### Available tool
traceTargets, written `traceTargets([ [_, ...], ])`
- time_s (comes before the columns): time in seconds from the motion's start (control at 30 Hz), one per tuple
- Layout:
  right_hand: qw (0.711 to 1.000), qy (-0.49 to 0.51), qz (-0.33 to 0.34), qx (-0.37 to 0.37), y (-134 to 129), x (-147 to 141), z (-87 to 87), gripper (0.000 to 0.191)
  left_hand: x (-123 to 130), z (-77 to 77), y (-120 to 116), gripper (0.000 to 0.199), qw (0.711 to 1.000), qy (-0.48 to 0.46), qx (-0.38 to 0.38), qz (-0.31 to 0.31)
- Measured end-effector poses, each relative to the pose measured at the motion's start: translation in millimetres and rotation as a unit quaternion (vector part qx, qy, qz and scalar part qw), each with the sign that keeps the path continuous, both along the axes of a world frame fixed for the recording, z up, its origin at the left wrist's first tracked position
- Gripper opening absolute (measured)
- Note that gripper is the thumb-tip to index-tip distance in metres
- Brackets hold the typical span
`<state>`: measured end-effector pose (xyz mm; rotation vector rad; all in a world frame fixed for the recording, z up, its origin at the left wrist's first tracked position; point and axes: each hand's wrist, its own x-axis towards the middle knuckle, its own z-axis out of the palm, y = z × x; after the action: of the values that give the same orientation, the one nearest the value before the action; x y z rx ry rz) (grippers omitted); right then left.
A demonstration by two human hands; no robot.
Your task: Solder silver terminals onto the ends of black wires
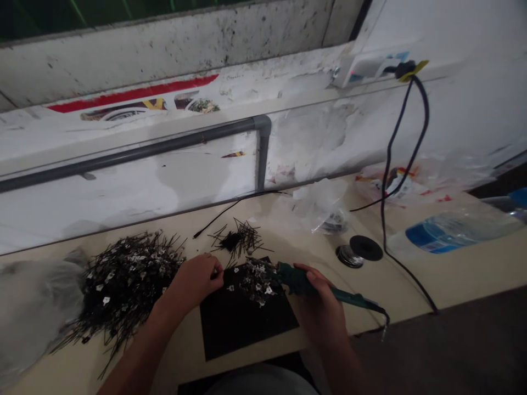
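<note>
My right hand (325,302) is wrapped round a dark green tool (300,278) with a cable at its right end. The tool's left end reaches a small cluster of metal pieces (257,282) on a black mat (247,326). At the mat's upper left edge, my left hand (206,277) has its fingers pinched together; what they hold, if anything, is too small to make out. Just beyond it lies a small pile of thin black wires (236,238). A large heap of black wires with metal pieces (132,274) lies left of my left hand.
A spool of wire (365,248) sits right of the mat. Clear plastic bags (317,203) lie along the wall, with a plastic bottle (448,230) on its side at right. A black cable (385,192) hangs from the wall socket. Another bag (37,312) is at far left.
</note>
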<state>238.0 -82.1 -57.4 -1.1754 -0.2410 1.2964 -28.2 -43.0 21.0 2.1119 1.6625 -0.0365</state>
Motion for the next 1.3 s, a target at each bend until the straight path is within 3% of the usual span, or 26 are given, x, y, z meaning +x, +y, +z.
traceTargets([
  [0.17,1.0,-0.009,-0.001,-0.002,0,2,-1.8,0.034,0,-4.8,-18,0.011,0.999,0.004,0.017,0.029],
  [0.5,1.0,-0.009,0.005,0.003,0,1,-0.7,0.038,10,-19.7,-2,0.02,0.995,0.018,0.052,0.087],
  [0.9,1.0,-0.011,0.003,0.002,0,4,-6.2,0.034,4,-54.8,-63,0.034,0.986,-0.041,0.144,0.067],
  [1.13,1.0,-0.01,-0.007,-0.013,-1,3,-3.6,0.04,-5,-62.8,-79,0.04,0.972,-0.087,0.193,0.102],
  [1.3,1.0,-0.007,-0.006,-0.021,-1,6,-7.5,0.043,-7,-76.2,-82,0.057,0.967,-0.062,0.222,0.105],
])
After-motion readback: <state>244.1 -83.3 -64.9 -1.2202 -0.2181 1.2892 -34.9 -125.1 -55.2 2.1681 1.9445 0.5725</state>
